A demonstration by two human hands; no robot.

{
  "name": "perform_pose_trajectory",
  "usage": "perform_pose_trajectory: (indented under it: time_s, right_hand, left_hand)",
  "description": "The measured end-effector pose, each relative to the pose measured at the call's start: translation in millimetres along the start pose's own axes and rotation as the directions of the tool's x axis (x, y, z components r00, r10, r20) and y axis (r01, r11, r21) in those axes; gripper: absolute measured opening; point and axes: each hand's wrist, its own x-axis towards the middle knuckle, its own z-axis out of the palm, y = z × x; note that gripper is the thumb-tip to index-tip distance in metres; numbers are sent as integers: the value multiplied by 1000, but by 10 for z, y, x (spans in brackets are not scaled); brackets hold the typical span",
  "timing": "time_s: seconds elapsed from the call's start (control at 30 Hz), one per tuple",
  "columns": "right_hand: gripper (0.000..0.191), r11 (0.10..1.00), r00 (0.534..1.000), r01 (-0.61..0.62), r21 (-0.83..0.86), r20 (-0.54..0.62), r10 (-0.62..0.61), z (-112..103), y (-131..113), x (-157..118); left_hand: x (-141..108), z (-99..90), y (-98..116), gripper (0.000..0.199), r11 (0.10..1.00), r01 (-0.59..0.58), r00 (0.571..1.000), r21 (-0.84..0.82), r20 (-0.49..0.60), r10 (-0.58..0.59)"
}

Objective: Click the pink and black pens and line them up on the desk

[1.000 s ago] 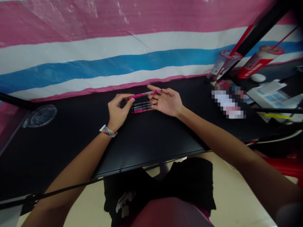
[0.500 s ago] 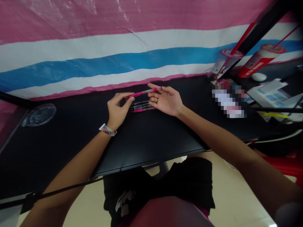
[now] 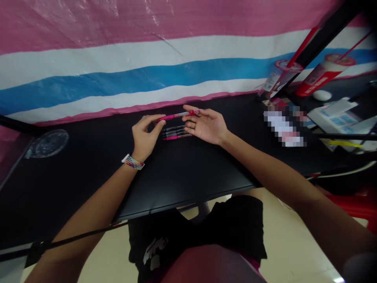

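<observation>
A red-and-clear pen is held up just above the desk, slightly tilted with its right end higher. My left hand pinches its left end between thumb and fingers. At the other end, my right hand, palm turned up, has the red tip between thumb and index finger, with the other fingers loosely curled. Below the held pen, several pens lie side by side on the black desk; dark ones are behind and a pink one is nearest me. The right fingers partly cover their right ends.
A clear plastic lid lies at the left. To the right stand a clear cup and a red cup, both with straws. Papers and a white round object are near them. Striped sheeting hangs behind the desk.
My left hand and the held pen have shifted very slightly left, and the pen seems turned a little about its length. The right hand and the pens on the desk stay nearly the same.
</observation>
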Motion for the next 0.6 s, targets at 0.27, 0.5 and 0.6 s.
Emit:
perform_pose_trajectory:
  time_s: [0.27,0.5,0.6]
  right_hand:
    - [44,995,1000,-20,95,-4,21,8,3,5]
    - [44,996,1000,12,85,-25,-10,1,28,16]
    - [44,999,999,14,33,-45,-12,34,2,-5]
  left_hand:
    - [11,20,4,27,1000,3,1000,-26,13,-3]
    - [12,25,3,28,999,23,999,-22,48,-22]
    - [13,21,-1,29,999,31,998,-16,48,-30]
